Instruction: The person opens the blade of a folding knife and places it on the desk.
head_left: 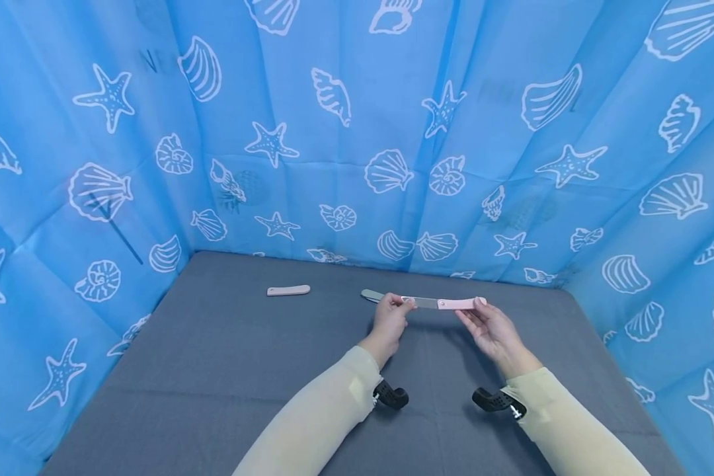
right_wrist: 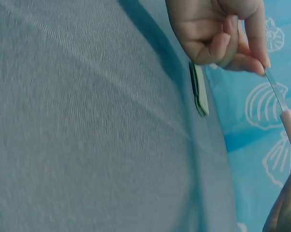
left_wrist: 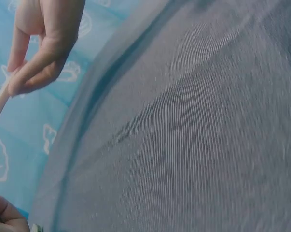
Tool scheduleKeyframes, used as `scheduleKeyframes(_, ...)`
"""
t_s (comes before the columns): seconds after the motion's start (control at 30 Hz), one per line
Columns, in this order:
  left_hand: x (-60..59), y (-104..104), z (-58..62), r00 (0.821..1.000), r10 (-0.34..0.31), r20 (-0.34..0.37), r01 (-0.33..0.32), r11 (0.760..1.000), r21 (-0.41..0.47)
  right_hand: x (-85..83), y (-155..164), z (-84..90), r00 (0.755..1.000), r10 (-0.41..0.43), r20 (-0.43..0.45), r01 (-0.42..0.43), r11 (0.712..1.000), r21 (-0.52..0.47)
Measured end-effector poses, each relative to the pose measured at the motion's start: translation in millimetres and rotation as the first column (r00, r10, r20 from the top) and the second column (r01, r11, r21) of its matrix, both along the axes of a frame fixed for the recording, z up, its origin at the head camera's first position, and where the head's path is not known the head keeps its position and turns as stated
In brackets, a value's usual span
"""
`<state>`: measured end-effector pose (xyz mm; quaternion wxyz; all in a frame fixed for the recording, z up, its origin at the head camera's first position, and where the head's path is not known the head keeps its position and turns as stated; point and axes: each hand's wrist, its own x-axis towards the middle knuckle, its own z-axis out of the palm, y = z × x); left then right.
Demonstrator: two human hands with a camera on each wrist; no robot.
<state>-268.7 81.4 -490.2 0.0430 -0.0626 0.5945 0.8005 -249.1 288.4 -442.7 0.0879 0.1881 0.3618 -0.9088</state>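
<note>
Nail file (head_left: 434,303) held level, crosswise, between both hands.
Left hand (head_left: 389,322) pinches the metal blade end; right hand (head_left: 492,328) pinches the pink handle, above the tabletop (head_left: 226,370).

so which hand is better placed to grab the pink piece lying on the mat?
Left, probably. The loose pink piece lies on the grey mat on the left hand's side. That hand only pinches the nail file's metal tip; the right hand holds the pink handle and could likely keep the file alone.

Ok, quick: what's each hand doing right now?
Left hand: pinches the metal blade end of the nail file.
Right hand: holds the file's pink handle.
</note>
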Motion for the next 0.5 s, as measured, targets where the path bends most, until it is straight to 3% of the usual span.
scheduleKeyframes(0.27, 3.3, 5.3, 2.3, 0.996, 0.076, 0.053, -0.082, 0.991, 0.102, 0.0, -8.1, -2.0, 0.998, -0.053, 0.02, 0.053, 0.998, -0.012)
scheduleKeyframes(0.5, 2.7, 4.9, -1.0, 0.997, 0.074, 0.028, -0.077, 0.994, 0.084, 0.0, -6.7, -4.6, 0.999, -0.047, 0.001, 0.047, 0.999, -0.003)
